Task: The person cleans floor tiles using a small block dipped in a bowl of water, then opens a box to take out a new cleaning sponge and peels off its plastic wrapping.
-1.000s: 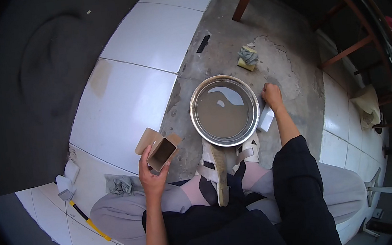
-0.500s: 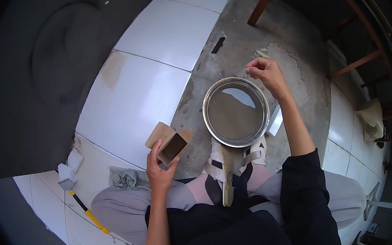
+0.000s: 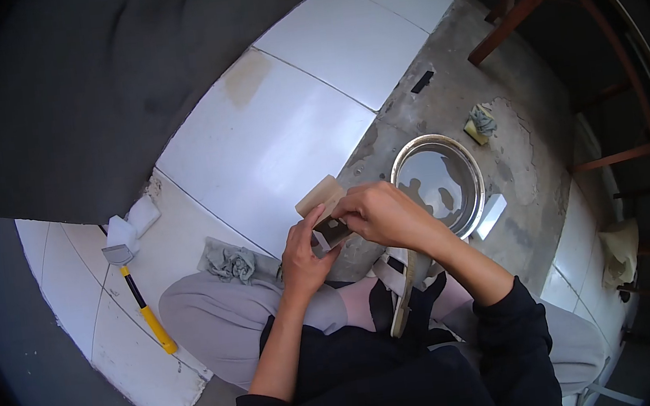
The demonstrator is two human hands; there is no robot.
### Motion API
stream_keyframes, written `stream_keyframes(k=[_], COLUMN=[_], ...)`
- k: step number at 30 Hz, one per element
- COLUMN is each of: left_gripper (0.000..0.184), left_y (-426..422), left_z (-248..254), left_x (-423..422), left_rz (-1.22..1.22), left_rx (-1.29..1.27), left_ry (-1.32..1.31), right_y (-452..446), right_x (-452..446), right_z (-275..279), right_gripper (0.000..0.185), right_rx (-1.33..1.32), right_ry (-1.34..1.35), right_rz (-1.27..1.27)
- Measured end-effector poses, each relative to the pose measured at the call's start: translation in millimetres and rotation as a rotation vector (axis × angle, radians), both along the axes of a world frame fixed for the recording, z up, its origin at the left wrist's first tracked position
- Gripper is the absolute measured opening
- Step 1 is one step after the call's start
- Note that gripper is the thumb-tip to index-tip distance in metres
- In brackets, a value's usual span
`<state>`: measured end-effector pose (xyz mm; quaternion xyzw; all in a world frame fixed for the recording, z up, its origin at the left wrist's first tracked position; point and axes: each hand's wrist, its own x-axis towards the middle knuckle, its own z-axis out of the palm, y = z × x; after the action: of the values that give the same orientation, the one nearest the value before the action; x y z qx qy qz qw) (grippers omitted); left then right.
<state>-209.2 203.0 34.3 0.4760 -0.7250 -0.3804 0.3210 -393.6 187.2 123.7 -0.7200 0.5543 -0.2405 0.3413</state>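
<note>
My left hand (image 3: 304, 257) grips a small open cardboard box (image 3: 318, 196) from the side, its flap standing up. At the mouth of the box, my right hand (image 3: 389, 214) has its fingers pinched together; what they hold, if anything, is hidden. Just beyond my right wrist stands a round metal basin (image 3: 435, 139) with murky water, its surface catching reflections. Against the basin's right side lies a white block (image 3: 490, 216). A yellow sponge with a greyish cloth (image 3: 481, 125) sits on the concrete behind the basin.
A scraper with a yellow and black handle (image 3: 146, 313) lies on the left tiles beside white blocks (image 3: 121, 235). A crumpled grey rag (image 3: 232, 263) is near my left knee. Wooden furniture legs (image 3: 516, 19) stand at the upper right, a dark wall (image 3: 78, 110) at the left.
My right hand has come from above the basin's far side down and left to the box. The view has shifted, so the basin appears farther right and the sponge is uncovered.
</note>
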Motion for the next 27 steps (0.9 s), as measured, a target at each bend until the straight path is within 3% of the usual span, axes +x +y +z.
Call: stream_keyframes(k=[8, 11, 20, 23, 27], left_gripper=[0.072, 0.075, 0.074, 0.074, 0.074], left_y=[-1, 0, 2, 1, 2], left_z=[1, -1, 2, -1, 0], left_x=[2, 1, 2, 2, 1], left_rz=[-0.013, 0.005, -0.008, -0.017, -0.003], left_rx=[0.025, -0.008, 0.045, 0.039, -0.016], left_ry=[0.012, 0.038, -0.007, 0.012, 0.014], right_y=[1, 5, 20, 19, 21], right_x=[9, 8, 11, 5, 0], right_z=[10, 2, -3, -8, -3], right_gripper=[0.015, 0.016, 0.032, 0.033, 0.044], right_rx=[-0.074, -0.178, -0.063, -0.029, -0.204], right_ry=[0.203, 0.153, 0.024, 0.095, 0.254], right_rz=[-0.079, -0.025, -0.082, -0.075, -0.044])
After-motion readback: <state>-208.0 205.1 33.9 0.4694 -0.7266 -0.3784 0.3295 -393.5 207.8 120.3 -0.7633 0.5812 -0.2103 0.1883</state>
